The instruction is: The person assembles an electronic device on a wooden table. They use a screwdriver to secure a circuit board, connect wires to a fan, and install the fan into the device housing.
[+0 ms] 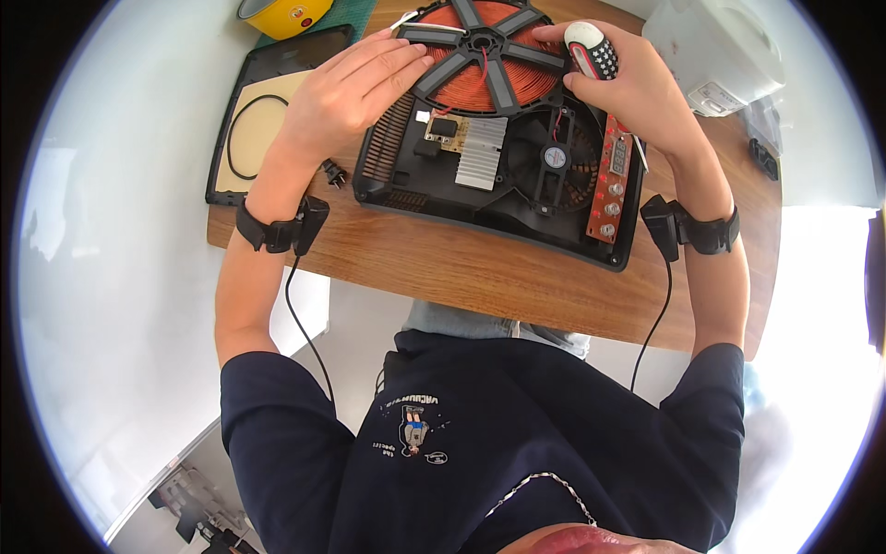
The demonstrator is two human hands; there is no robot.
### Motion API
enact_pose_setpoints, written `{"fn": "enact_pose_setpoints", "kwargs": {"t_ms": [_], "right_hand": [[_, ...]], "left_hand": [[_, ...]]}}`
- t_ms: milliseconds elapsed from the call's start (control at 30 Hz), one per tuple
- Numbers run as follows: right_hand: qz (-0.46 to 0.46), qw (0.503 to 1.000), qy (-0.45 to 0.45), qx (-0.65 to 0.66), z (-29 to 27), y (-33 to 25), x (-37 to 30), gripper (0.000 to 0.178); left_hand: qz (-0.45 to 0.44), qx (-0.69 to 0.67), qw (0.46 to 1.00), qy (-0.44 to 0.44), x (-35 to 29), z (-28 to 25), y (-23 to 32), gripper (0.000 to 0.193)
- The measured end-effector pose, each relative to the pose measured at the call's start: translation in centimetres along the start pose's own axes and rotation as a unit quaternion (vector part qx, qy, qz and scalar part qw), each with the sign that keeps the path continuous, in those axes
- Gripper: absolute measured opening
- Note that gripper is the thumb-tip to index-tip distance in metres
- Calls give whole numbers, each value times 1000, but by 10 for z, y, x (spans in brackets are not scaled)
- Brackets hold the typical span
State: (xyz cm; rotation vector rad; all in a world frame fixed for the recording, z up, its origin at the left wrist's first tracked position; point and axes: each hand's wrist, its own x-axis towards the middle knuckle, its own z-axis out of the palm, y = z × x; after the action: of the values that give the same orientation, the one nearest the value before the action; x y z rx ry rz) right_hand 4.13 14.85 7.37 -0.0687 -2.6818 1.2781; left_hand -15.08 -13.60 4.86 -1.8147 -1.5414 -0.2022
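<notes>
A round induction coil (466, 92), copper-red windings on a black spoked frame, lies over the far part of an open cooktop's black base (434, 189). My left hand (346, 97) rests at the coil's left side, fingers stretched out over its edge beside a white wire (434, 26). Closed around a rounded white and black, star-patterned tool handle (604, 63) is my right hand (637, 92), by the coil's right edge. The tool's working end cannot be made out. Nearer me in the base sit a silver heat sink (481, 155), a black fan (554, 180) and a red control board (605, 198).
Left on the wooden table (397, 245) lies a black-framed panel (268, 111) with a dark cable and a plug (333, 173). A yellow pot (281, 17) stands behind it. Far right are a whitish translucent container (715, 55) and a small black object (763, 159).
</notes>
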Motion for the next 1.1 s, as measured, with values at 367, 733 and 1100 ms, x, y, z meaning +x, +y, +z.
{"fn": "enact_pose_setpoints", "kwargs": {"t_ms": [367,733,1100], "right_hand": [[-16,998,-26,-58,29,32,-8,50],[-49,993,-68,-86,41,33,-13,53],[-62,987,-88,-123,49,26,-16,58]], "left_hand": [[30,-13,999,-41,-20,9,20,36],[54,-34,996,-68,-41,17,35,35],[60,-36,993,-96,-48,25,37,43]]}}
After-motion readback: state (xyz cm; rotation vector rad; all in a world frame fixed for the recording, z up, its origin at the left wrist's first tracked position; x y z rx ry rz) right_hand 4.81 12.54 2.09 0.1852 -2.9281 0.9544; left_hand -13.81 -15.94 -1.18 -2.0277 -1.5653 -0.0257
